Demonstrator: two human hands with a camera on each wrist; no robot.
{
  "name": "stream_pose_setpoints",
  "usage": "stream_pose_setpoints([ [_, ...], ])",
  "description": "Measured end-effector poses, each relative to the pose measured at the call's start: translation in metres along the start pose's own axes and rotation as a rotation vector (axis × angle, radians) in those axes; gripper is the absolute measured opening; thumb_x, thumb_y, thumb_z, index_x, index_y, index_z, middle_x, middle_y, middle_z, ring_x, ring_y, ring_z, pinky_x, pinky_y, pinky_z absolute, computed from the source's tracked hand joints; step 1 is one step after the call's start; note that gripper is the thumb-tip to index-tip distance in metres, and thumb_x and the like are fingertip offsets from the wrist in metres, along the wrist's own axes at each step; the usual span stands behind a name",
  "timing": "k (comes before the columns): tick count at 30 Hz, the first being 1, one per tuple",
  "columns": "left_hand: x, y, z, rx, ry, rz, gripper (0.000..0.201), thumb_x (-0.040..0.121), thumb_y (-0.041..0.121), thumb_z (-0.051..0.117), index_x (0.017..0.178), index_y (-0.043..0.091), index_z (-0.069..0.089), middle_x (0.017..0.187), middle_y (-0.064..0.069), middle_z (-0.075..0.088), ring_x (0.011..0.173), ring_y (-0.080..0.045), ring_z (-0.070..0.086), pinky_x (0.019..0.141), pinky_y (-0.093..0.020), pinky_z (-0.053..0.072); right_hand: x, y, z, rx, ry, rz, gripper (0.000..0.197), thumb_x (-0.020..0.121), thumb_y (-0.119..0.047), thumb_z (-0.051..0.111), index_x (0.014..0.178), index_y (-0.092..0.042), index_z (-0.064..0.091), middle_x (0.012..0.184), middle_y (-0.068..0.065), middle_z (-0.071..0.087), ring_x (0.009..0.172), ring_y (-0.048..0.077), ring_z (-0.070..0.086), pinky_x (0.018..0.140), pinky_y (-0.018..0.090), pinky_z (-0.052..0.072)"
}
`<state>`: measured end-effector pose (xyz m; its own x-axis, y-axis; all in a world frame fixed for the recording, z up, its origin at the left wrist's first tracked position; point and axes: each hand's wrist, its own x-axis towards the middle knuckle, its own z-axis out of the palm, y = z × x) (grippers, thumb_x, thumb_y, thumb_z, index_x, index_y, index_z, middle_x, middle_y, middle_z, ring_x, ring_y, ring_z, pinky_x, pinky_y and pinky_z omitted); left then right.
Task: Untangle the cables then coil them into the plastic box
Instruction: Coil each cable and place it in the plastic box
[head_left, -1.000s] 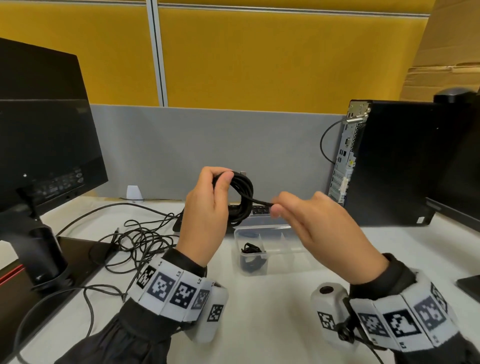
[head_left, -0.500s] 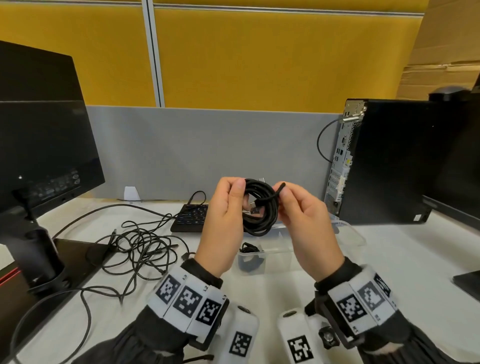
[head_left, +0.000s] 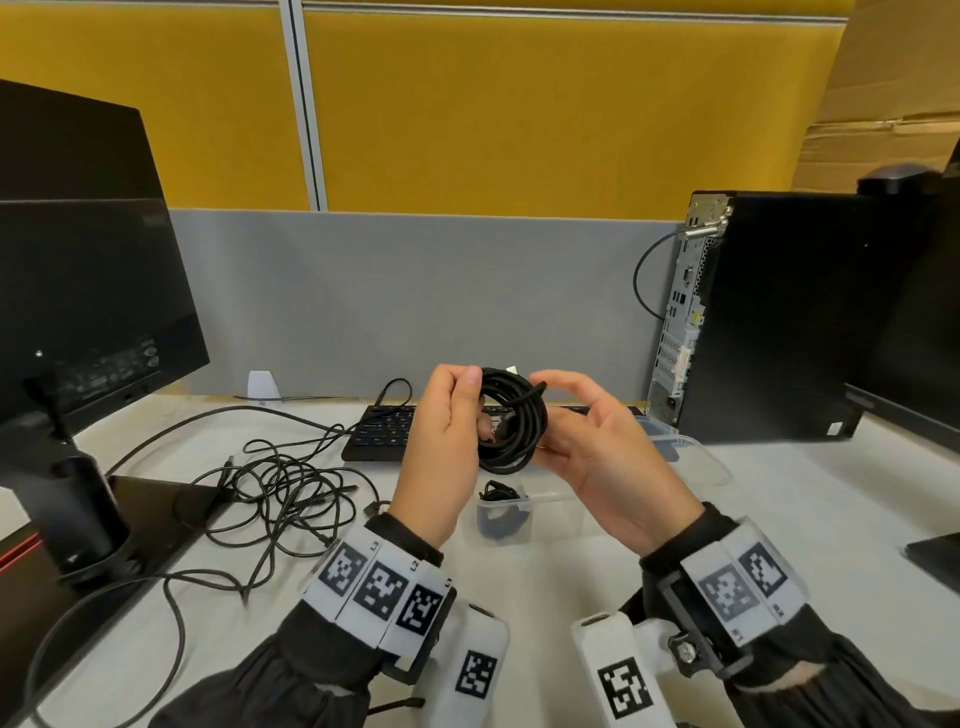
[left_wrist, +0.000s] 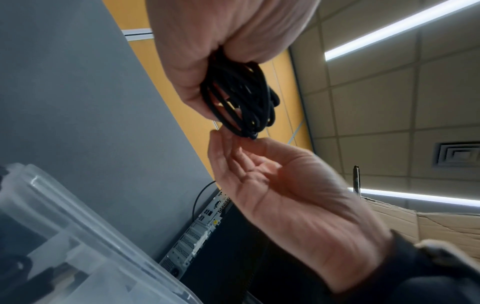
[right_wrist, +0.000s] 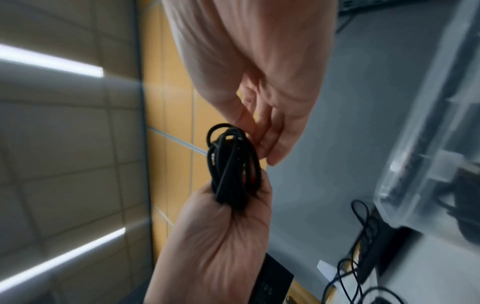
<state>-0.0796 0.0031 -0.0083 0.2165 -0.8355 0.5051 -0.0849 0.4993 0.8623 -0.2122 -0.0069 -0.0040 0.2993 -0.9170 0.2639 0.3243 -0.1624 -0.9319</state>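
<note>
A black cable wound into a small coil hangs in the air over the clear plastic box. My left hand grips the coil's left side, thumb on top; the left wrist view shows the coil bunched in its fingers. My right hand is beside the coil with nearly straight fingers; its thumb and fingertips touch the coil. The cable's loose end sticks out under the thumb. One box compartment holds another small coiled cable.
A tangle of black cables lies on the white table to the left, next to a monitor base. A keyboard sits behind the hands. A PC tower stands at the right, a second monitor beyond it.
My right hand pulled the cable's end out to the right, then brought it back onto the coil. Its pinch on the end has loosened. The left hand has kept its grip.
</note>
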Motion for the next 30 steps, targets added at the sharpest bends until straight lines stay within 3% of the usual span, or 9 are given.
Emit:
stream_pose_setpoints([
  [2,0.002,0.000,-0.002,0.022,0.004,0.025,0.025,0.100,0.025,0.036,0.080,0.018,0.050,0.059,0.008,0.041,0.053,-0.005,0.039,0.057,-0.027,0.036,-0.003,-0.004,0.004,-0.082,-0.013,-0.021,0.020,0.093,-0.003,0.047,0.106,-0.014,0.056,0.088,0.011,0.072,0.081,0.018,0.067,0.074,0.028,0.053],
  [4,0.003,0.001,-0.003,0.048,0.020,0.063,0.024,0.100,0.025,0.038,0.078,0.020,0.048,0.061,0.007,0.042,0.053,-0.004,0.039,0.056,-0.026,0.036,-0.006,-0.005,0.009,-0.144,-0.010,-0.036,0.013,0.092,-0.016,0.053,0.105,-0.014,0.056,0.091,0.005,0.072,0.084,0.015,0.068,0.076,0.028,0.052],
  [7,0.002,0.003,-0.002,0.145,0.036,0.162,0.020,0.095,0.033,0.039,0.080,0.023,0.048,0.068,0.006,0.050,0.061,-0.007,0.047,0.063,-0.032,0.043,-0.008,-0.002,0.014,-0.229,0.014,-0.055,0.052,0.071,-0.040,0.068,0.112,-0.014,0.052,0.099,0.005,0.072,0.092,0.013,0.069,0.080,0.025,0.053],
  [12,-0.005,0.004,0.001,0.201,0.053,0.270,0.017,0.093,0.034,0.036,0.085,0.025,0.049,0.076,-0.006,0.058,0.070,-0.024,0.055,0.068,-0.047,0.048,-0.008,0.000,0.015,-0.192,0.054,-0.054,0.036,0.084,-0.029,0.062,0.113,-0.007,0.057,0.096,0.006,0.073,0.092,0.015,0.069,0.088,0.032,0.052],
  [15,-0.004,0.006,0.000,0.194,0.074,0.331,0.015,0.094,0.031,0.037,0.089,0.027,0.050,0.075,0.004,0.056,0.061,-0.017,0.051,0.060,-0.036,0.043,-0.008,-0.002,0.013,-0.232,0.019,-0.072,0.042,0.082,-0.036,0.059,0.113,-0.009,0.060,0.097,0.004,0.072,0.096,0.017,0.067,0.094,0.036,0.050],
  [19,-0.004,0.005,0.000,0.181,0.077,0.385,0.017,0.093,0.036,0.037,0.092,0.027,0.051,0.073,0.008,0.054,0.059,-0.011,0.048,0.059,-0.026,0.039,-0.010,-0.007,0.009,-0.306,-0.036,-0.042,0.045,0.080,-0.045,0.053,0.111,-0.015,0.064,0.104,0.002,0.071,0.101,0.011,0.064,0.086,0.029,0.045],
  [23,-0.007,0.005,0.002,0.132,0.069,0.354,0.014,0.094,0.030,0.039,0.091,0.025,0.051,0.063,0.003,0.051,0.052,-0.008,0.048,0.053,-0.023,0.041,-0.008,-0.009,0.006,-0.247,-0.118,0.034,0.042,0.082,-0.046,0.052,0.096,-0.009,0.067,0.096,0.004,0.071,0.098,0.017,0.063,0.100,0.045,0.042],
  [25,-0.007,0.005,0.003,0.127,0.063,0.344,0.014,0.093,0.029,0.039,0.091,0.025,0.051,0.062,0.002,0.053,0.052,-0.007,0.050,0.054,-0.020,0.042,-0.008,-0.009,0.005,-0.211,-0.149,0.076,0.039,0.080,-0.048,0.052,0.089,-0.011,0.064,0.091,0.004,0.068,0.093,0.016,0.062,0.102,0.047,0.039],
  [30,-0.007,0.004,0.002,0.096,0.086,0.320,0.011,0.094,0.025,0.042,0.088,0.025,0.051,0.066,0.000,0.057,0.053,-0.006,0.052,0.054,-0.017,0.045,-0.008,-0.008,0.007,-0.234,-0.123,0.114,0.039,0.081,-0.051,0.049,0.092,-0.016,0.064,0.092,-0.003,0.067,0.090,0.007,0.060,0.080,0.030,0.037],
])
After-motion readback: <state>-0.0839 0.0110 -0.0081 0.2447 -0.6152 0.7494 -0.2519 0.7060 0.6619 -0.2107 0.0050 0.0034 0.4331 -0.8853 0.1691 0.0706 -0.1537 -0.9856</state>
